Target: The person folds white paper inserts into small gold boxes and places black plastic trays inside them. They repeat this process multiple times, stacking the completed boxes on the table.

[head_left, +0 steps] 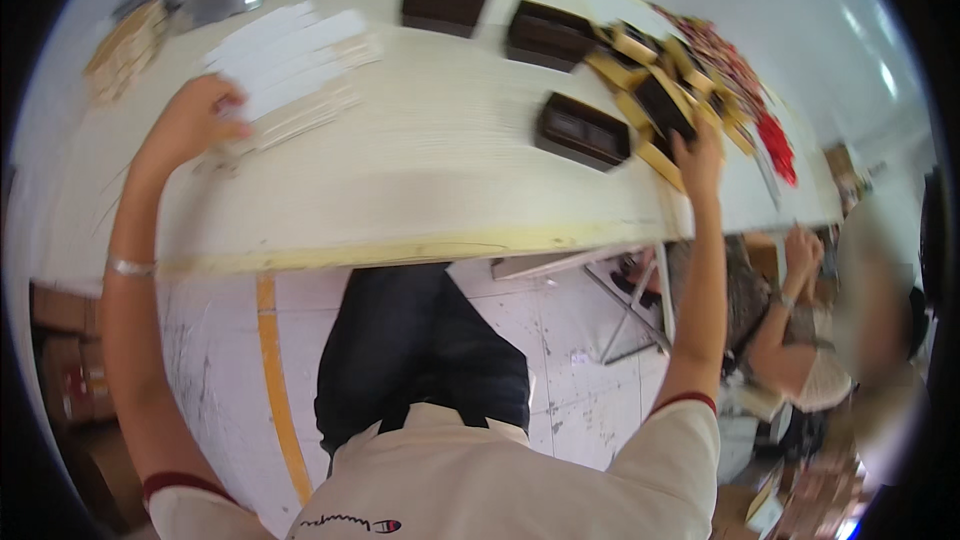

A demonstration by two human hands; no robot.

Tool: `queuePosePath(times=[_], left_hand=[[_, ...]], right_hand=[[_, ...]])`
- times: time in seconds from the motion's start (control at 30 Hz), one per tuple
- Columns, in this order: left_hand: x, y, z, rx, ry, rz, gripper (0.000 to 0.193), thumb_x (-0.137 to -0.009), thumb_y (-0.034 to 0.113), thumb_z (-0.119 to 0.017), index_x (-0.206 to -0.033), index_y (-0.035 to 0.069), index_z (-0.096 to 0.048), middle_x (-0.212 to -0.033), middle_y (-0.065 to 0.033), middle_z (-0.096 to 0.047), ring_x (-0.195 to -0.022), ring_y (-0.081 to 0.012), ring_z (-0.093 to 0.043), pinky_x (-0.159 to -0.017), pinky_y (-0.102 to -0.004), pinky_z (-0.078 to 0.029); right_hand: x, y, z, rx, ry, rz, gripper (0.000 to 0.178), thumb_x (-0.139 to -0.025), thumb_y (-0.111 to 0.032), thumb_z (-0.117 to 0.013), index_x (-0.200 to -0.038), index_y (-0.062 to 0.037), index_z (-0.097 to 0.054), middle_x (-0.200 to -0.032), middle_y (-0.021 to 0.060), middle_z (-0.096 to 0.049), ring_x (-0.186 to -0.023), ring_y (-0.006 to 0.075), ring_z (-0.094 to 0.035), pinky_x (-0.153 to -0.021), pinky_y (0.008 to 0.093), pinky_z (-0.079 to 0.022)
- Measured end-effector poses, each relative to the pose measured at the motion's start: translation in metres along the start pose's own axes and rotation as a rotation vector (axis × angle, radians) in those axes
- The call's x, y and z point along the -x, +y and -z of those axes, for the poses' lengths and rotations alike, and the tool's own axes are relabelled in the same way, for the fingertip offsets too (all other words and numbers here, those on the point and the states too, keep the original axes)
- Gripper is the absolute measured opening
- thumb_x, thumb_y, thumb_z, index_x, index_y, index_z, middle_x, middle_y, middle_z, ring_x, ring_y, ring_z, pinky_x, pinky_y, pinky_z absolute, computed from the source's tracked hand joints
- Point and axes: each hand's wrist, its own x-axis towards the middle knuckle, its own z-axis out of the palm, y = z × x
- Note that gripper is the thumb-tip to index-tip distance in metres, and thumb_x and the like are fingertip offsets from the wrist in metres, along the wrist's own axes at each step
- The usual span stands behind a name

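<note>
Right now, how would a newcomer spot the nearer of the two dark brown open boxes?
On the cream table, find the heap of gold-and-dark pieces by the right hand. Left of it sits a dark brown, open rectangular box. Unlike its lookalike farther back, it's closer to the table's yellow front edge.

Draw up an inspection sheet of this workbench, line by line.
Surface: cream tabletop with a yellowish near edge.
Job's things: stacked white strips at left; black-and-yellow box pieces heaped at right; two dark brown open-topped boxes beside the heap.
Clutter: red pile beyond the heap; tan stack at far left.
Grippers: left hand at the strips' near-left edge, thumb and fingers apart; right hand touching a black-and-yellow piece, firmness of grip unclear.
Cables: nothing seen.
Surroundings: co-worker's hand at right; cardboard boxes low at left; yellow floor line.
</note>
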Motion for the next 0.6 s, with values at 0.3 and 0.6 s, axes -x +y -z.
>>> queuePosePath(times=[0.3, 0.6], left_hand=[[-0.008, 0.030, 0.017, -0.079, -0.119, 0.093, 0.030, -0.070, 0.021, -0.080, -0.088, 0.000, -0.067, -0.082, -0.0099, -0.064, -0.076, -0.0224, -0.059, -0.069, -0.0330, -0.047], [-0.011, 0.041, 0.013, -0.398, -0.012, -0.006, 0.012, -0.086, 0.011, -0.058, -0.084, 0.001, -0.065, -0.082, -0.0159, -0.066, -0.078, -0.0307, -0.063, -0.070, -0.0397, -0.050]], right_hand=[[0.013, 0.084, -0.013, 0.237, -0.187, -0.307, 0.040, -0.089, -0.025, -0.062, -0.120, -0.0005, -0.058, -0.106, 0.0198, -0.063, -0.099, 0.0394, -0.058, -0.085, 0.0436, -0.046], [-0.045, 0.155, -0.038, 0.132, -0.066, -0.286, 0.060, -0.090, -0.040, -0.062, -0.136, -0.0045, -0.045, -0.131, 0.0237, -0.049, -0.117, 0.0416, -0.049, -0.100, 0.0474, -0.038]])
